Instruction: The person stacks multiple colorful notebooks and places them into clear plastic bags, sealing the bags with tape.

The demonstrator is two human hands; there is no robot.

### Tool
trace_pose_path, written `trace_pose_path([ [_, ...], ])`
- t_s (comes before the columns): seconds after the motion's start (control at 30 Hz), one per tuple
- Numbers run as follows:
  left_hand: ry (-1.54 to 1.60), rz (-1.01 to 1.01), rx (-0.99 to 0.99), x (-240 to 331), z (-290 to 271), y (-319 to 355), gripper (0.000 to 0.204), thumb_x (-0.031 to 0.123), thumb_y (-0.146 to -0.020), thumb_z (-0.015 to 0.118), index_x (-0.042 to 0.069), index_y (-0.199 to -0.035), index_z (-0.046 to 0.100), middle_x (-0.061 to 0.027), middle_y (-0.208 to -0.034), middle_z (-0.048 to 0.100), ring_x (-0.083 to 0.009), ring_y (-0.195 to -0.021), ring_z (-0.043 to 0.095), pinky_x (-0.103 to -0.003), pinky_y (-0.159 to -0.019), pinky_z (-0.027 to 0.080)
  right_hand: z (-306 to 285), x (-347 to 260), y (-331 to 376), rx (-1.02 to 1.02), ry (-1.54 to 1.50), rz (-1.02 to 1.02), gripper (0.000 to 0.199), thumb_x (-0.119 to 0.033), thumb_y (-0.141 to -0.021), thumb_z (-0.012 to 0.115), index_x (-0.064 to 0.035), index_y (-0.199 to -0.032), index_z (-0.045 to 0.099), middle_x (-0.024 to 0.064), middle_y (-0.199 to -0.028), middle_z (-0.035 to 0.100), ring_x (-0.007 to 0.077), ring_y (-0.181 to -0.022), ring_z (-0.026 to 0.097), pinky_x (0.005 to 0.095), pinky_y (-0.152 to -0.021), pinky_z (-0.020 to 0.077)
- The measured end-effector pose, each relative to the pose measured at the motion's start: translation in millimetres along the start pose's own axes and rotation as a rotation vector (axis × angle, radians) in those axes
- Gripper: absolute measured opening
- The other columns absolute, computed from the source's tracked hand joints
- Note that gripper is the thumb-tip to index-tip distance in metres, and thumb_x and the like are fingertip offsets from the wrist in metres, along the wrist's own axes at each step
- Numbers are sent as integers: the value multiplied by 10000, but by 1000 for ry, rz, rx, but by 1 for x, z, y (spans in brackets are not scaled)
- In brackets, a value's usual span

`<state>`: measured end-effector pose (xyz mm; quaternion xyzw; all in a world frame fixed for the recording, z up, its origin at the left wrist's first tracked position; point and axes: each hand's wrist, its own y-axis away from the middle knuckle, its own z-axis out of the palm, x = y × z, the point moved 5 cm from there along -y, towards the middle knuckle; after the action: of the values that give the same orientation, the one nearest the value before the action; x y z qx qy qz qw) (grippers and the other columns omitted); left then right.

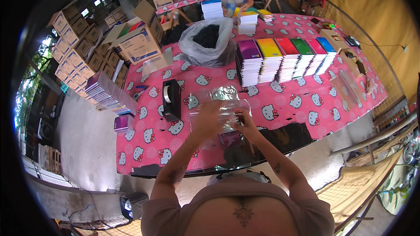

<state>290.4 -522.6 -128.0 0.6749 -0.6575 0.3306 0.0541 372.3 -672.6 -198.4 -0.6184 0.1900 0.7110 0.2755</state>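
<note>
Transparent plastic bags (224, 92) lie crinkled and shiny on the table in front of me. My left hand (209, 117) is over their left side; motion smears its fingers, so its grip does not show. With bent fingers, my right hand (244, 122) pinches the bags' right edge. A black tape dispenser (172, 101) with a pale roll stands left of my left hand. Beyond my right hand rise several tall stacks of spiral notebooks (286, 63), with purple, yellow, red, green, pink and blue covers.
The pink patterned tablecloth (175, 127) has a dark worn patch (284, 139) near its front edge. A large plastic sack (208, 43) with black contents and an open carton (135, 41) stand farther back. Wrapped notebooks (109, 94) line the left edge. Across the table, a person handles notebooks.
</note>
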Motion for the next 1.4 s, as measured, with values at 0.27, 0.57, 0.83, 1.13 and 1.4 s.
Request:
trace_pose_path([
  [0.27,-330,40,16,45,7,23,998,517,-719,829,-27,-1433,393,-231,-1447,443,-382,-1390,401,-593,-1117,310,-24,13,5,101,37,-123,696,-178,-903,740,-82,-1475,353,106,-1378,467,225,-1204,535,378,-1038,442],
  [0.57,283,-330,127,-9,14,102,765,208,-765,853,18,-1380,440,-162,-1146,635,-289,-1094,634,-392,-900,526,12,33,30,-202,-66,-31,888,-300,-972,657,-98,-1604,67,113,-1566,315,225,-1337,420,379,-1096,361],
  [0.83,647,-662,1163,-150,-168,201,601,237,-811,818,-21,-1253,503,-108,-1005,657,-172,-867,643,-318,-742,548,-122,54,70,475,615,-129,436,-97,-963,619,-11,-1378,517,175,-1449,438,293,-1300,461,419,-1116,339],
  [1.13,631,-1224,1448,-377,-280,324,598,465,-741,837,-41,-1006,658,-126,-965,640,-239,-795,661,-398,-571,564,-107,59,100,592,1104,-121,398,-185,-939,643,-29,-1297,568,203,-1333,490,390,-1228,497,472,-1037,396],
  [1.4,969,-990,1216,-438,-231,276,451,434,-781,780,113,-1069,647,-50,-888,610,-161,-620,540,-309,-521,443,-111,45,106,661,1261,-125,395,-198,-887,686,-56,-1244,595,210,-1282,526,413,-1191,504,498,-1001,392],
])
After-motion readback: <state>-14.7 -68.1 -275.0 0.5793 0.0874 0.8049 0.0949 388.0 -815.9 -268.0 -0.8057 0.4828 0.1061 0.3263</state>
